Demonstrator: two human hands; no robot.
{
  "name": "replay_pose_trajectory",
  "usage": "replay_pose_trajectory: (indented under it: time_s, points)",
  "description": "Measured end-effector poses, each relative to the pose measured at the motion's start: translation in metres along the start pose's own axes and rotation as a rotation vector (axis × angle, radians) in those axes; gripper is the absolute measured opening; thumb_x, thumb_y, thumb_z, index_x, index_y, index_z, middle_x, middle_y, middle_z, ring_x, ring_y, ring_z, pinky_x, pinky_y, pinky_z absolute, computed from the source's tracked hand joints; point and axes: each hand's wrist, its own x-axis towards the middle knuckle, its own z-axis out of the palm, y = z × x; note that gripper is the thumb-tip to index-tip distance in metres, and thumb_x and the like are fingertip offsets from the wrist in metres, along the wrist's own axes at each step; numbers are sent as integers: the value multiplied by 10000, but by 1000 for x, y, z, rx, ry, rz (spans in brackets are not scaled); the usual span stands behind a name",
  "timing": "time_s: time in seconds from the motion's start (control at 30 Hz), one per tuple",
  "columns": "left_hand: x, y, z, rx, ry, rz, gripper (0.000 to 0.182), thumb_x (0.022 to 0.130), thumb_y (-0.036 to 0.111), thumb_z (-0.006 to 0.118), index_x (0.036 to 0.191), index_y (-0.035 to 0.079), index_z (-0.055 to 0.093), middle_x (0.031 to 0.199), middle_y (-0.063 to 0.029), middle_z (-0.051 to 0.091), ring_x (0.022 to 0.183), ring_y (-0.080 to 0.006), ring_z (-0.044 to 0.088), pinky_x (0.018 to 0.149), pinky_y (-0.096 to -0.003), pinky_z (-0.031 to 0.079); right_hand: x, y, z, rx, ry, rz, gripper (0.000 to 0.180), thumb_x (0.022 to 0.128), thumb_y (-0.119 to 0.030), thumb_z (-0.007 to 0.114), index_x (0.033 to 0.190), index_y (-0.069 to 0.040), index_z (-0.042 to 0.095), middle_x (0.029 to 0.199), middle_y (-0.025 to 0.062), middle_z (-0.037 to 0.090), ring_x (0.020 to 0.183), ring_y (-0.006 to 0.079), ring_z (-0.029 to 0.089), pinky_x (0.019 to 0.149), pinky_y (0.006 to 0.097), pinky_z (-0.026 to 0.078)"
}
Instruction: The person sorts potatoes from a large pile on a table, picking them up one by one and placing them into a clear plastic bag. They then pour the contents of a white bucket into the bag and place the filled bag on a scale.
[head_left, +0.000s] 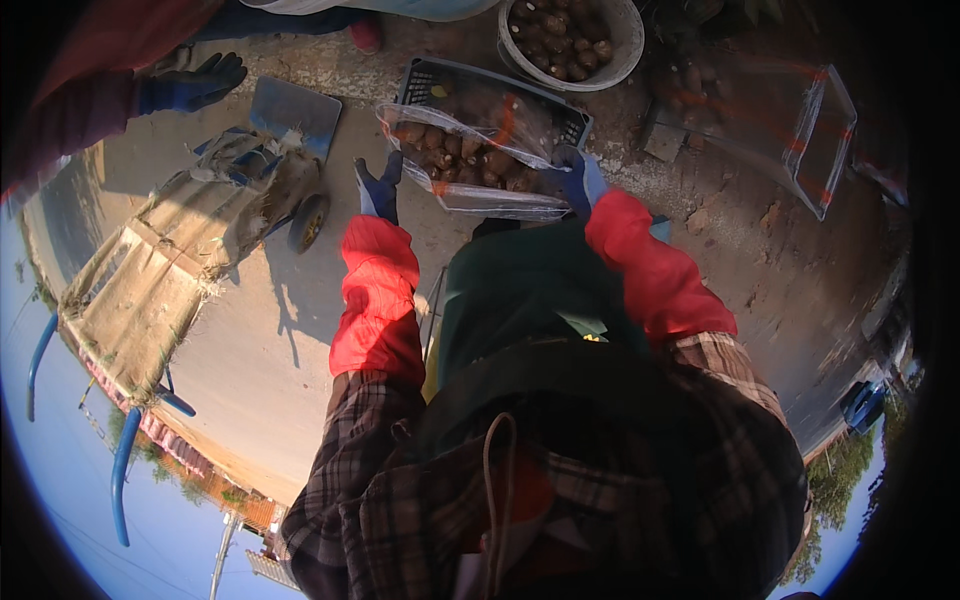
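Observation:
In front of me a clear plastic bag (499, 204) with orange stripes lies with its mouth spread over a dark plastic crate (581, 127). Brown taro-like corms (457, 154) show inside the bag's mouth. My right hand (581, 180), in a blue work glove, grips the bag's rim at its right corner. My left hand (380, 187), gloved the same way, is beside the bag's left end with thumb and fingers apart and nothing in it. Red sleeve covers reach up both my forearms.
A white bucket (637, 45) of similar corms stands behind the crate. Another striped clear bag (795, 135) lies at right. On the left are a hand cart (165, 255) covered with sacking, its wheel (308, 223), and another person's gloved hand (196, 84).

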Motion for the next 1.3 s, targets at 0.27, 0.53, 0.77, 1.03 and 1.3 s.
replay_pose_trajectory:
  time_s: [0.27, 0.53, 0.77, 1.03, 1.3]
  points:
    - [106, -40, -8, 221, 244, 285, 265, 826, 53, 608, 1087, 67, 647, 1028, -159, 679, 938, -272, 648, 838, -410, 526, -9, 16, 5, 140, 35, -17, 236, 799, -66, 755, 773, -122, 527, 680, -37, 475, 571, 80, 451, 512, 253, 375]
    - [-62, -26, 40, 1516, 266, 789, 103, 843, -47, 550, 831, 24, 624, 848, -123, 656, 794, -233, 637, 717, -361, 519, -29, -22, -3, 298, 106, 183, 259, 769, 67, 704, 720, -91, 506, 678, -6, 504, 552, 96, 455, 478, 285, 337]
    - [-196, 40, 134, 879, -305, 785, 135, 828, -23, 550, 719, 41, 503, 724, -79, 529, 721, -182, 535, 738, -316, 466, -85, -92, -30, 312, -1, 235, 243, 783, 81, 693, 735, -85, 522, 624, 5, 501, 520, 93, 471, 461, 274, 357]
    - [-248, 73, 161, 417, -668, 665, 128, 798, -27, 537, 676, 8, 532, 678, -79, 515, 622, -186, 495, 585, -301, 391, -143, -100, -53, 46, -24, -112, 419, 781, 17, 747, 667, -128, 371, 674, -47, 502, 628, 17, 458, 537, 217, 371]
    - [-119, 24, 125, 1221, -267, 1076, 141, 673, -90, 627, 681, 39, 571, 695, -123, 609, 652, -264, 599, 604, -344, 477, -61, 10, -29, 88, 269, 163, 162, 837, -98, 682, 767, -97, 536, 633, 2, 519, 521, 112, 476, 461, 295, 354]
